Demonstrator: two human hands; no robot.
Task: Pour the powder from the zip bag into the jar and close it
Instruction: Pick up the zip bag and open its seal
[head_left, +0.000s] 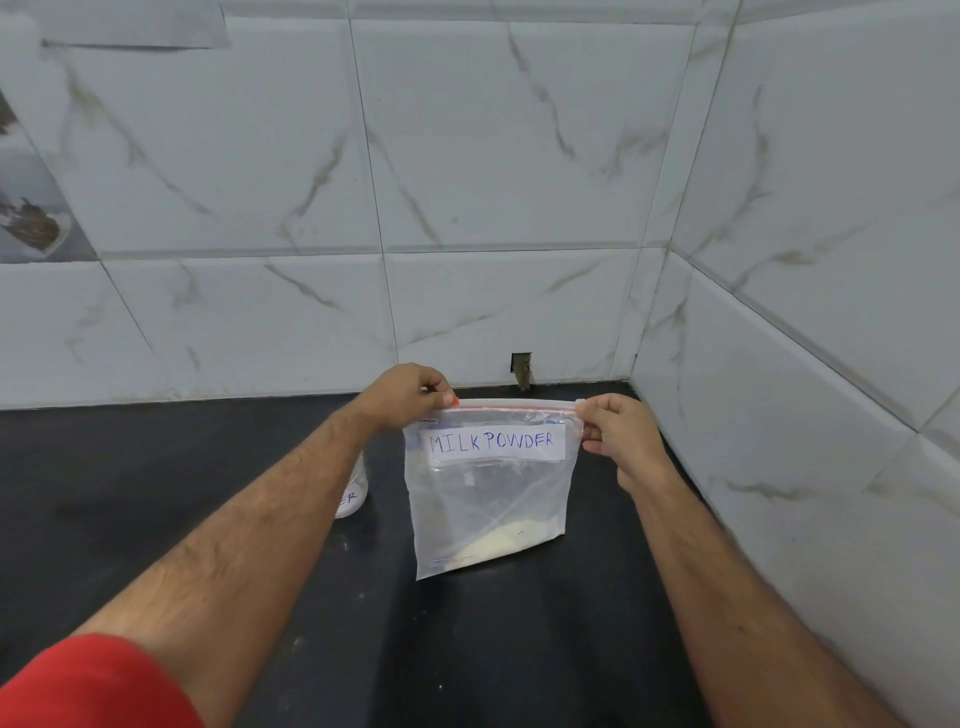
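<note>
One zip bag (488, 499), center. One jar (356, 488), left of bag, mostly hidden. Two hands: left hand (402, 397), right hand (621, 434). One label (496, 442) on bag.

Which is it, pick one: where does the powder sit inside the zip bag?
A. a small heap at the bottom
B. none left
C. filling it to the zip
A: the powder forms a low pale heap at the bottom of the zip bag, clear plastic above it.

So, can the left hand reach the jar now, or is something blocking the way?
Probably yes, but not freely. The jar stands just under the left forearm, with nothing between them. However, the left hand is busy pinching the zip bag at its red slider, so it must let go first.
</note>
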